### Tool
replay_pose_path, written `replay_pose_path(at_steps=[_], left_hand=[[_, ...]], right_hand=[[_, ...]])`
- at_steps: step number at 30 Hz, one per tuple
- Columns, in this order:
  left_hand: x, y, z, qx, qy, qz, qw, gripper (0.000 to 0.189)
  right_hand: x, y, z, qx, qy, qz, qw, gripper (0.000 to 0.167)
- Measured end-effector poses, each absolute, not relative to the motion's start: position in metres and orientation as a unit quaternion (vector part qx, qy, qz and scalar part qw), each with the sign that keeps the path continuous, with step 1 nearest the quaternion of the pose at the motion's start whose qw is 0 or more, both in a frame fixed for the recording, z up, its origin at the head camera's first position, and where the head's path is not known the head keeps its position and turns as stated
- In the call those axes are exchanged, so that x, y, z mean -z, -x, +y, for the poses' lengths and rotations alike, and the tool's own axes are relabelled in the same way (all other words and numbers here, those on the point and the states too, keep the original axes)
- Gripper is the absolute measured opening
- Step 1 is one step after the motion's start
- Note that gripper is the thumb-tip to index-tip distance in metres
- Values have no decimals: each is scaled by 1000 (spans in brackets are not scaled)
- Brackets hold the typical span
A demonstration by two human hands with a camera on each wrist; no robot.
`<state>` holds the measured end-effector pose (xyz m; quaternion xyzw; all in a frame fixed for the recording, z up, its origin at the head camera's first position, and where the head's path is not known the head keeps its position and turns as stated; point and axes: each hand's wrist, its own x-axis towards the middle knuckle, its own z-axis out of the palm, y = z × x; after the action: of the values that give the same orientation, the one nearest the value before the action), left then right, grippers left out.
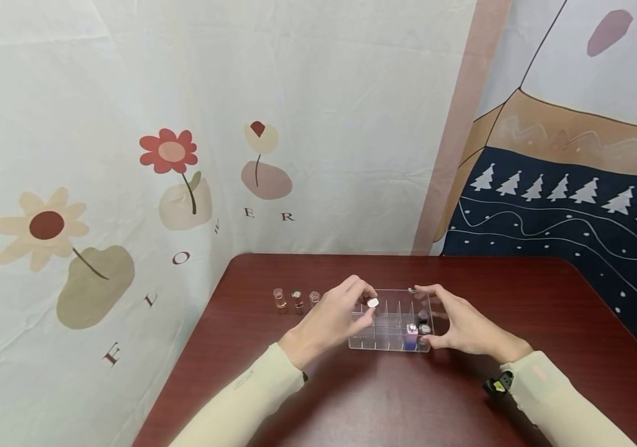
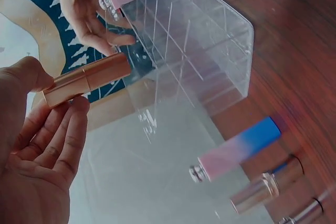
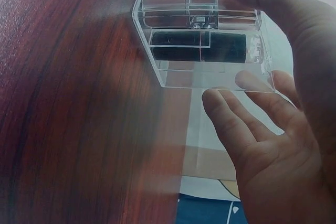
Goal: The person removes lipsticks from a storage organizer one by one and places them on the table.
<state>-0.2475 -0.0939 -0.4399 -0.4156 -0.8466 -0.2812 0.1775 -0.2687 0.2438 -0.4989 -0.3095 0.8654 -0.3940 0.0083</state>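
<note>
My left hand pinches a gold lipstick between thumb and fingers, above the left part of a clear divided organizer. My right hand grips the organizer's right end, thumb at the near corner and fingers at the far one. Inside that end stand a pink-and-blue lipstick, a dark tube and a clear-and-silver tube. The compartments on the left look bare through the plastic.
Left of the organizer, several lipsticks stand on the dark red table. Among them are a pink-and-blue one and a copper-coloured one. A printed cloth hangs behind the table.
</note>
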Motion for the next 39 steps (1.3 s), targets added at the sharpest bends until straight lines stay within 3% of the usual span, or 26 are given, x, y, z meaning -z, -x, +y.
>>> replay_pose_path(at_steps=[17, 39], left_hand=[[438, 238, -133, 301, 382, -841, 237, 29], [454, 238, -167, 284, 330, -880, 191, 21]], right_hand=[[500, 269, 245, 388, 305, 870, 11, 103], [501, 269, 246, 391, 312, 866, 6, 103]])
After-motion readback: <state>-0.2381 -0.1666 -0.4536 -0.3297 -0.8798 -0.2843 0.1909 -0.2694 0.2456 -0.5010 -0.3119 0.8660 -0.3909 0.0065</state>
